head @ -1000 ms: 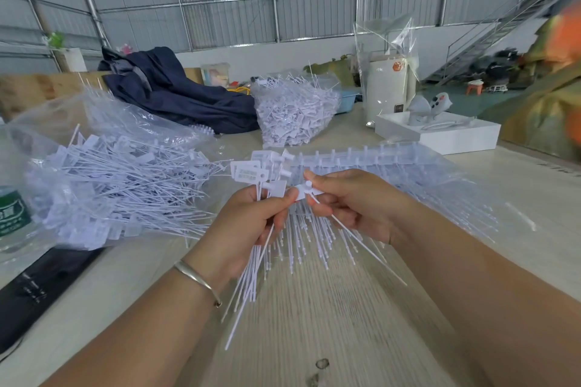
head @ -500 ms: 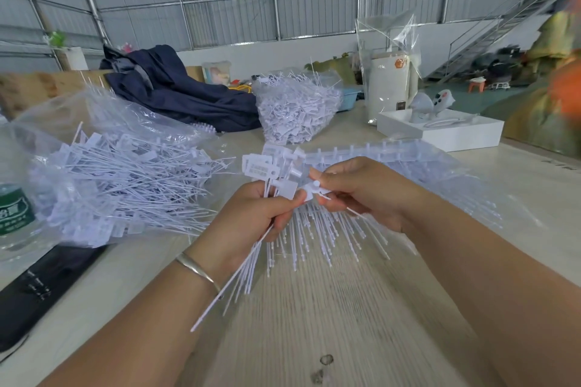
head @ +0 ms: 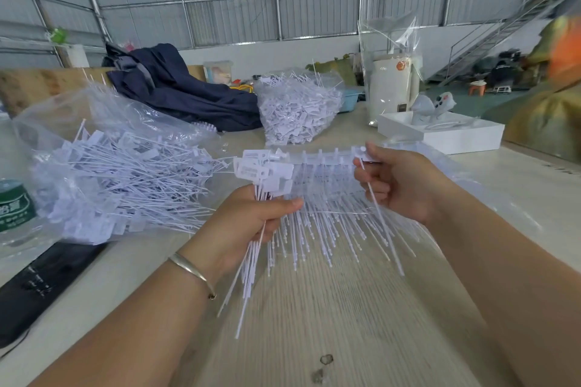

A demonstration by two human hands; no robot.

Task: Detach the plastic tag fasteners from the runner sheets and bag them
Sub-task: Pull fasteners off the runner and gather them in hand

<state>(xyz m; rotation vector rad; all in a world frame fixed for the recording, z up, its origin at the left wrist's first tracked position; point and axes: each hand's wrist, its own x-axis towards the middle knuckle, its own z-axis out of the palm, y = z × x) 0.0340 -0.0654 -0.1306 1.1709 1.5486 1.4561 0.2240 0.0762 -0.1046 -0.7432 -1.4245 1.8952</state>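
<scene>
My left hand (head: 248, 223) grips a bundle of detached white tag fasteners (head: 264, 173), flat heads up and thin tails hanging down past the wrist. To its right, my right hand (head: 396, 185) pinches one fastener at the head end of the white runner sheet (head: 323, 157). The sheet spans the gap between both hands, its many tails pointing down toward the table. An open clear bag (head: 103, 166) holding loose fasteners lies on the table to the left.
A second clear bag full of fasteners (head: 295, 110) stands at the back centre. Dark blue cloth (head: 176, 85) lies behind it, a white tray (head: 440, 132) and a white canister (head: 391, 85) at the right. A green-labelled bottle (head: 14, 207) and a black object (head: 41, 286) sit at the left edge.
My right hand has moved right along the runner sheet, away from my left hand, which still holds its bundle. The hands were touching before; now a stretch of runner shows between them.
</scene>
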